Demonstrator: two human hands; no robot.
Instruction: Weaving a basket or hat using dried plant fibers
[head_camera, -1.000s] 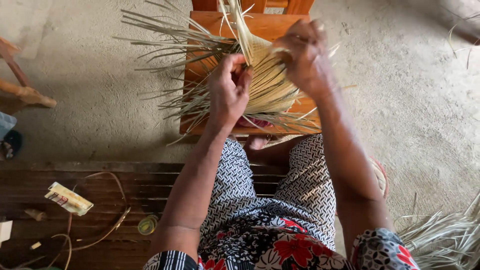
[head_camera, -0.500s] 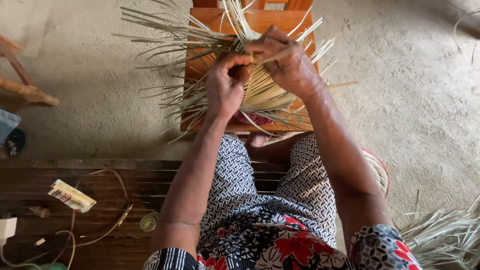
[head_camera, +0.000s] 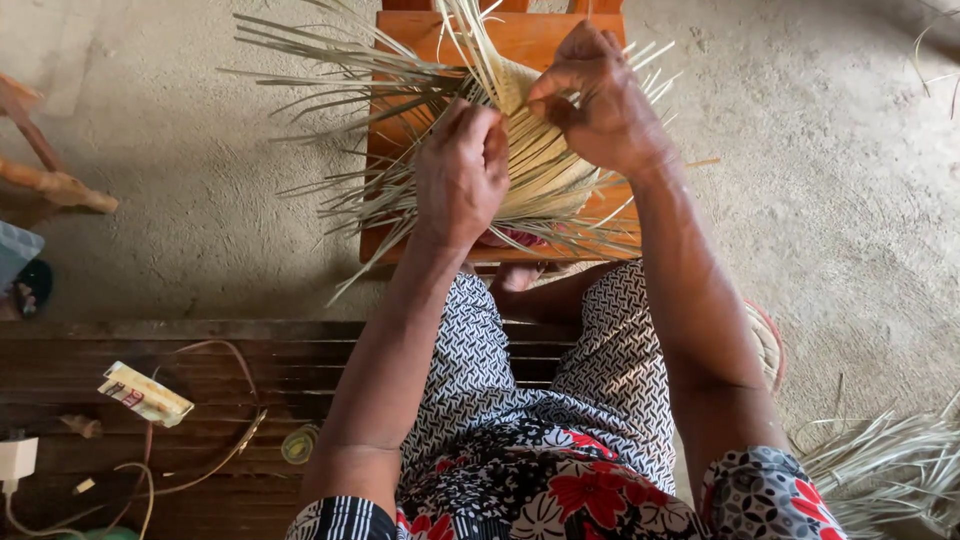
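Observation:
A half-woven piece of pale straw strips rests on an orange wooden stool in front of my knees. Loose strip ends fan out to the left and upward. My left hand presses on the left side of the weave, fingers curled over several strips. My right hand is at the top right of the weave and pinches one pale strip between thumb and fingers.
A bundle of loose straw strips lies on the concrete floor at the lower right. A dark slatted wooden bench under me carries a small packet, a cord and a tape roll. A wooden leg stands at far left.
My right hand has moved up and right from the centre of the weave, drawing a strip with it. The left hand stays pressed on the weave.

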